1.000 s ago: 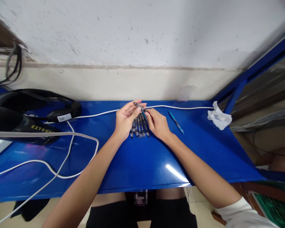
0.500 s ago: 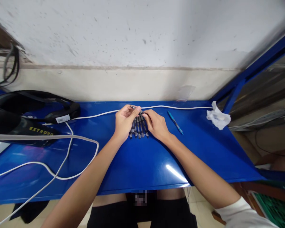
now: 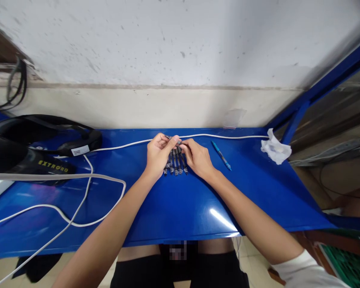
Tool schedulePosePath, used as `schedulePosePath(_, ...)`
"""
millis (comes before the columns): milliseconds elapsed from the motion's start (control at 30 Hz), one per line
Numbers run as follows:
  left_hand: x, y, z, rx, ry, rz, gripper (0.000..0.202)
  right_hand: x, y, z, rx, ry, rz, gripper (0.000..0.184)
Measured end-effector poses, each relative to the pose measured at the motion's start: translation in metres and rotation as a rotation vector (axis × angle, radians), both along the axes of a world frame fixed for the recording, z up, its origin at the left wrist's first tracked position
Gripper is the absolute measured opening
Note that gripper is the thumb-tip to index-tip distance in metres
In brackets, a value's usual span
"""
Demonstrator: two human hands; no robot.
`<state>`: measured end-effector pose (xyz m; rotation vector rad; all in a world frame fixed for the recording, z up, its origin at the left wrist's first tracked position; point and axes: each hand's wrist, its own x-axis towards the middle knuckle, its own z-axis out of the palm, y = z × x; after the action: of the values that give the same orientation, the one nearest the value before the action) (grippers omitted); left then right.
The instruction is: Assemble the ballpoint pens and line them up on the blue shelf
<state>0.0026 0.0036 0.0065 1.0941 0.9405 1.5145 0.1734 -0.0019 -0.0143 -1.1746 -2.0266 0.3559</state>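
Observation:
My left hand [image 3: 159,153] is closed, with a dark pen [image 3: 179,142] pinched between thumb and fingers. The pen lies crosswise, and its far end shows past the fingers. My right hand [image 3: 197,156] is closed on the pen's other end, its thumb and forefinger meeting the left thumb. Beneath my hands, several black pens [image 3: 176,162] lie side by side on the blue table [image 3: 180,208], clear wrapping bunched at their near ends. A blue-green pen [image 3: 221,155] lies alone to the right of my right hand.
A black headset [image 3: 48,140] occupies the table's left side. White cables [image 3: 123,188] loop over the left half, and one runs along the back. Crumpled tissue [image 3: 276,148] sits by the blue frame [image 3: 297,120] on the right. The wall [image 3: 180,106] rises behind.
My hands stay nearly in place on the pen, which has turned slightly between my fingers. The row of pens and the blue-green pen have not moved.

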Motion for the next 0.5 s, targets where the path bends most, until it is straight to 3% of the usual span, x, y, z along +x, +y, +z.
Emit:
schedulePosePath(100,-0.001,0.002,0.0009,0.003,-0.025,0.038,0.039,0.0002,0.0001,-0.0013,-0.019,0.025,-0.03,0.02)
schedulePosePath(500,-0.0073,0.0039,0.0043,0.01,-0.121,-0.001,0.03,-0.0002,0.0009,0.0035,0.066,0.019,-0.07,0.034)
